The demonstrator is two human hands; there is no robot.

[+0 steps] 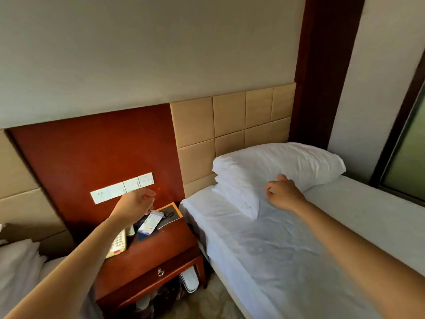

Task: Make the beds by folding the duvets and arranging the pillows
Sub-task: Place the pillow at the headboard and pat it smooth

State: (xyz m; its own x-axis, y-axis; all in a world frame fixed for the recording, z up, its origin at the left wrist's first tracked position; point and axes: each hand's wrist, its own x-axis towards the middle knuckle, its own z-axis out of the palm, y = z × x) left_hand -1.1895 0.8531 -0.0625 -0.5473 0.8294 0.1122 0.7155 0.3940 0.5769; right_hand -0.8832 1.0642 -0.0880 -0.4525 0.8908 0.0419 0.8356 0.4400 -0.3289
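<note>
The step in hand looks like arranging the pillows on the right-hand bed (264,256). Two white pillows lie stacked at its head, against the tan padded headboard (230,125): the upper pillow (282,162) lies plump across the lower pillow (239,199), whose corner droops onto the wrinkled sheet.

The right hand (284,194) is at the front face of the stack, its fingers curled in towards the cloth; whether they pinch the fabric or only brush it I cannot tell. The left hand (135,203) hangs in the air above the wooden nightstand (161,247), fingers loosely spread and holding nothing, well apart from the pillows.

No duvet shows on this bed (the white bedding (18,272) at the lower left belongs to the neighbouring bed, and its kind is unclear), so the folding seems either done out of view or yet to come.

The next move probably calls for squaring the stack: the lower pillow wants nudging back under the upper one, flush to the headboard, with both hands on the ends. The left hand would have to cross over the nightstand, clear of the telephone (117,244) and the packet (150,223) lying there.
</note>
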